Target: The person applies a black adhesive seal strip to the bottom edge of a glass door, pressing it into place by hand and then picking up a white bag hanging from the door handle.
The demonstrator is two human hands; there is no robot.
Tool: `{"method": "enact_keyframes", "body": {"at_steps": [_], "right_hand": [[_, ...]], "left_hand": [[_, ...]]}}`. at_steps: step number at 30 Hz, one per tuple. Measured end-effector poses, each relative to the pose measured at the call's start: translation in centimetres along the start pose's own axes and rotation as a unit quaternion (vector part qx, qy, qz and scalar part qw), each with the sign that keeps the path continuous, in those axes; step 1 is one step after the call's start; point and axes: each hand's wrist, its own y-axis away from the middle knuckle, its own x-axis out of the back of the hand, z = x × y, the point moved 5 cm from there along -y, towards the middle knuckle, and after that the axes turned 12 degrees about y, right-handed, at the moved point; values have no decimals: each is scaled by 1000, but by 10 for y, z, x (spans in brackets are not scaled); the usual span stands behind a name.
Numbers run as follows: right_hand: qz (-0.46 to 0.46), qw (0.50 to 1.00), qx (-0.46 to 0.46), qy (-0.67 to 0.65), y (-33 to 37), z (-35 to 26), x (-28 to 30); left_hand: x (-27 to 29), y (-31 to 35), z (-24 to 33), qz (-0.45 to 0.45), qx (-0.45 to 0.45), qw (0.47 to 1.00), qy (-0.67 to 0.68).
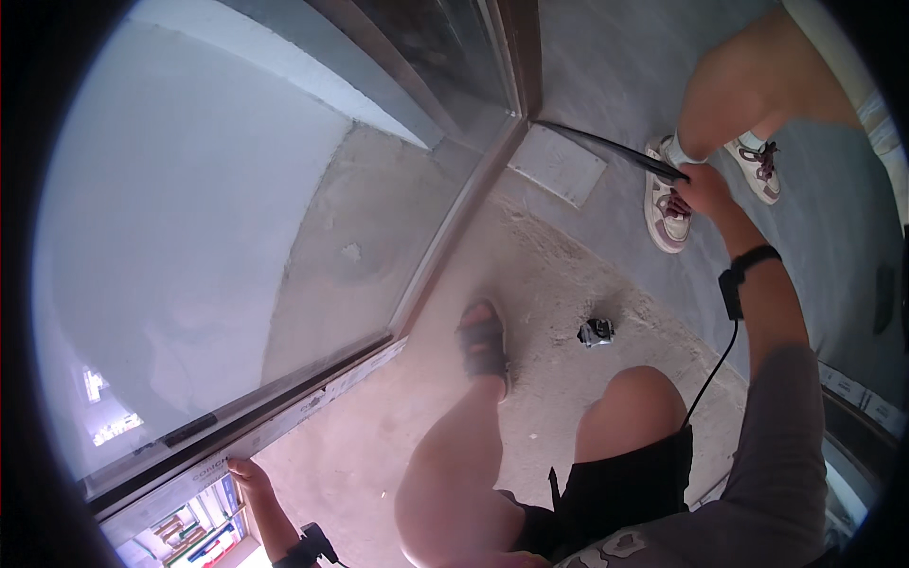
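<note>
My right hand [705, 189] is closed around the end of a long, thin black strip [606, 147]. The strip's far end meets the lower corner of a brown metal frame [525, 57]; whether it is stiff or flexible does not show. At the lower left, my left hand [250, 480] has its fingers curled over the edge of a large glazed panel's frame [312, 405], which carries white printed protective tape. Its glass [350, 227] rises between the two hands. Black bands with small devices circle both my forearms.
Another person's legs and pale sneakers [668, 213] stand close by the right hand. A small crumpled silver-and-black object [597, 331] lies on the rough concrete floor [540, 407]. A pale slab [559, 164] sits by the frame corner. My sandalled foot [483, 346] is near the panel.
</note>
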Motion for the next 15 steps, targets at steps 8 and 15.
{"method": "enact_keyframes", "body": {"at_steps": [8,15], "right_hand": [[-75,992,-92,-47,185,168,57],[-167,963,-160,-136,284,149,35]], "left_hand": [[-7,-18,-9,-12,12,1000,-6],[-39,-11,4,-39,43,998,-24]]}}
